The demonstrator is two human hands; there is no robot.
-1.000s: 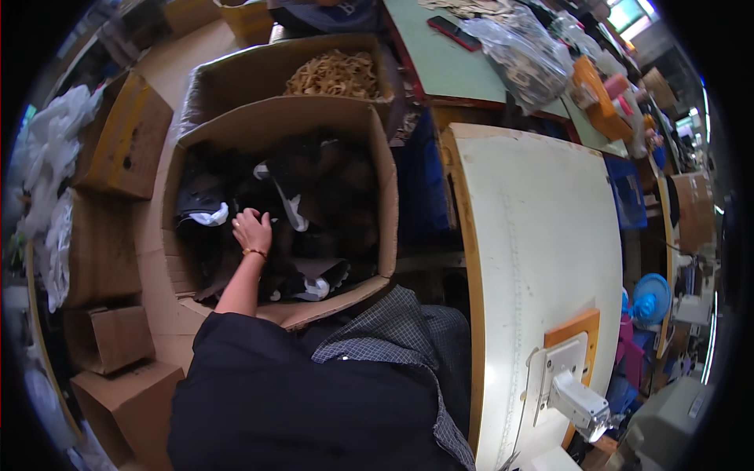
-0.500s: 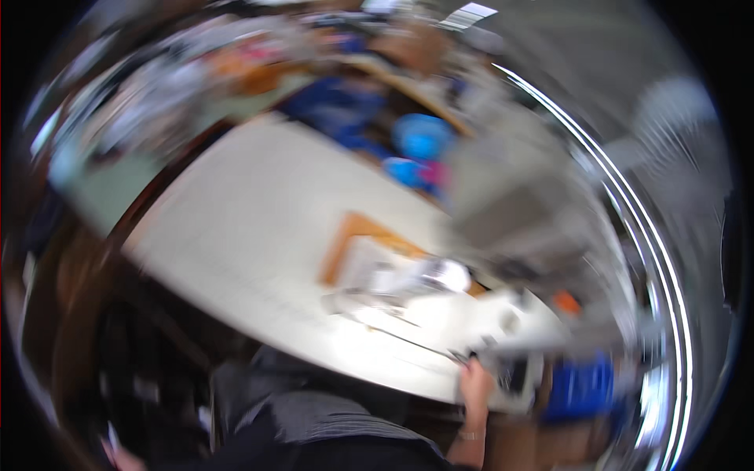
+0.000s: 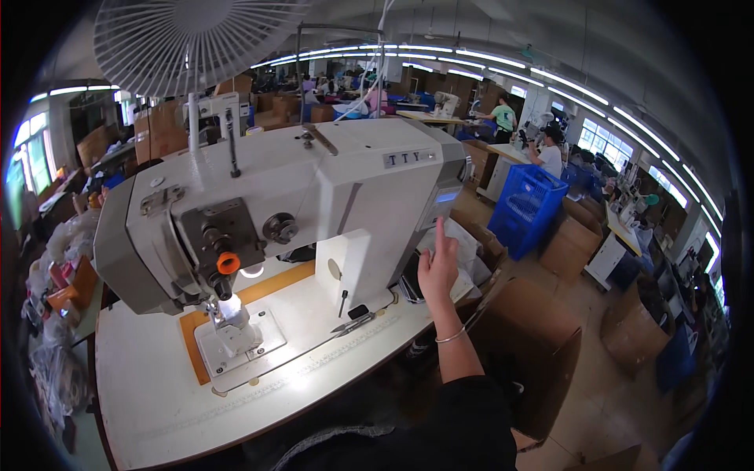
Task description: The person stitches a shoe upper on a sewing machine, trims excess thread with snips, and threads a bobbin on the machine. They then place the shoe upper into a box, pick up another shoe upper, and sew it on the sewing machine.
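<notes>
My right hand (image 3: 440, 271) is raised at the right end of a large white sewing machine (image 3: 314, 177). Its index finger stretches up to the small control panel (image 3: 441, 208) with a lit display, while the other fingers curl in. Whether the fingertip touches the panel I cannot tell; nothing shows in the hand. My left hand is out of view. A lamp lights the needle area and the metal plate (image 3: 271, 334) below it. Thread snips (image 3: 353, 323) lie on the white table (image 3: 157, 392), beside a small black object (image 3: 358, 312) and a thin black-handled tool (image 3: 343, 302).
An open cardboard box (image 3: 542, 330) stands on the floor right of my arm. Beyond it are a blue plastic crate (image 3: 526, 204) and more boxes. A white fan (image 3: 196, 43) rises behind the machine. Plastic bags (image 3: 63, 353) crowd the left side. Several people sit farther off.
The view has swung up from the blurred tabletop to the machine. My right hand has gone from the table's right edge up to the control panel. My left hand has left the view.
</notes>
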